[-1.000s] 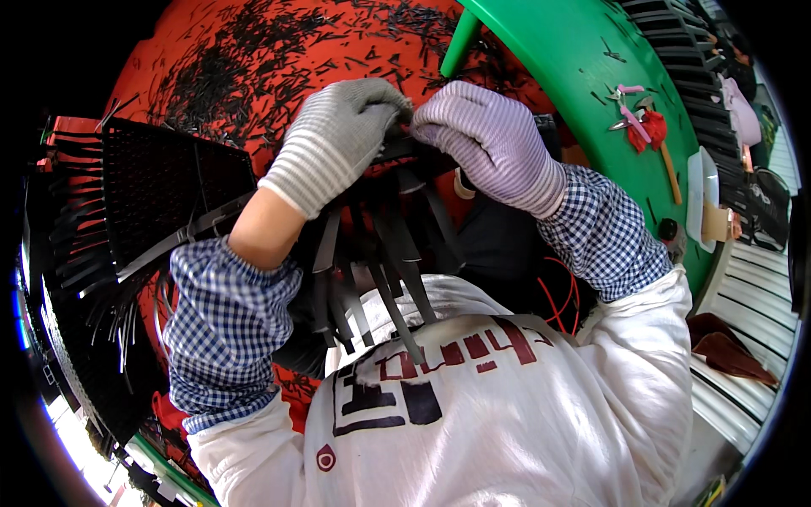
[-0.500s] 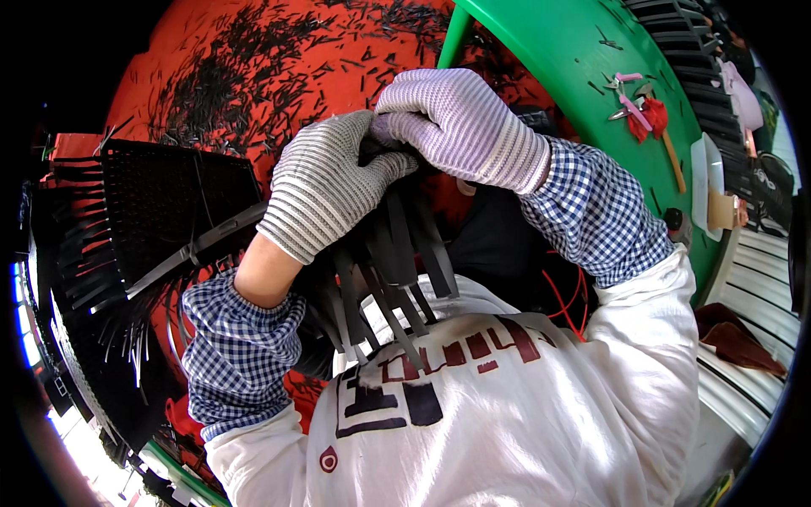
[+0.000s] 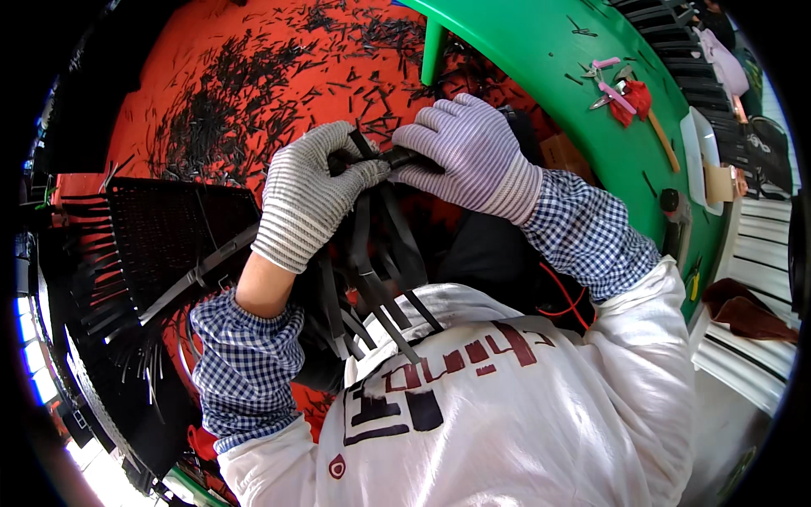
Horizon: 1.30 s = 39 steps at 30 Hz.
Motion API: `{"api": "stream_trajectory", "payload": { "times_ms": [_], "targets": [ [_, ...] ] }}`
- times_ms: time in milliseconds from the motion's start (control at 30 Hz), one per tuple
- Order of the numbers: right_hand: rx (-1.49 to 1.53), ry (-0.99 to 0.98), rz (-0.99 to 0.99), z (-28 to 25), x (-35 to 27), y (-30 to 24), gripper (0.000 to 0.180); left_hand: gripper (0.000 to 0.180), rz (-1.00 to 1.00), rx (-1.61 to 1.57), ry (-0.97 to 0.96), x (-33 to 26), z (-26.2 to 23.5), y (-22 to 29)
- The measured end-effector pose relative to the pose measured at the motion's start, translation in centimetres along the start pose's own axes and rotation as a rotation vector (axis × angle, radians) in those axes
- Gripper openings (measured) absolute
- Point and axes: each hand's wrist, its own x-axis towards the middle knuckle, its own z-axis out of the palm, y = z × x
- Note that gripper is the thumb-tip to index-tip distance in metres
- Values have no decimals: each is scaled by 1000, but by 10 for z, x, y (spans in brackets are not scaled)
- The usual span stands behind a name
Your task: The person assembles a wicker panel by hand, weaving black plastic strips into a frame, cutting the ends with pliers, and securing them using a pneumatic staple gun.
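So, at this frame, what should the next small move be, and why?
Probably draw the flat black strip snug with the grey-striped, knit-gloved left hand: the strip's end juts up beside that hand, while the purple-striped, knit-gloved right hand pinches the narrow dark band between both hands, seemingly a steady enough grip to pull against.

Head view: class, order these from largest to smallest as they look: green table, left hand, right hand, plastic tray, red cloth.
1. Green table
2. Left hand and right hand, too alike to rank
3. Plastic tray
4. Red cloth
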Motion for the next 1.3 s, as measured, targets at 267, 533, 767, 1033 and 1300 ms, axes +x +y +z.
{"api": "stream_trajectory", "payload": {
  "times_ms": [267, 533, 767, 1033, 1300],
  "targets": [
    [-14, -5, -7, 3, -5, 4, 40, 8, -16, -47, 23, 3, 5, -4],
    [6, -39, 14, -9, -14, 12, 39, 6, 72, 20, 106, 5, 20, 5],
    [32, 412, 153, -59, -50, 47, 26, 9, 79, -230, 167, 11, 18, -9],
    [-913, 100, 1241, -138, -300, 105, 44, 5, 55, 33, 123, 15, -5, -24],
    [-703, -123, 1696, -172, -459, 118, 68, 8, 88, -116, 36, 27, 8, -19]
  ]
}}
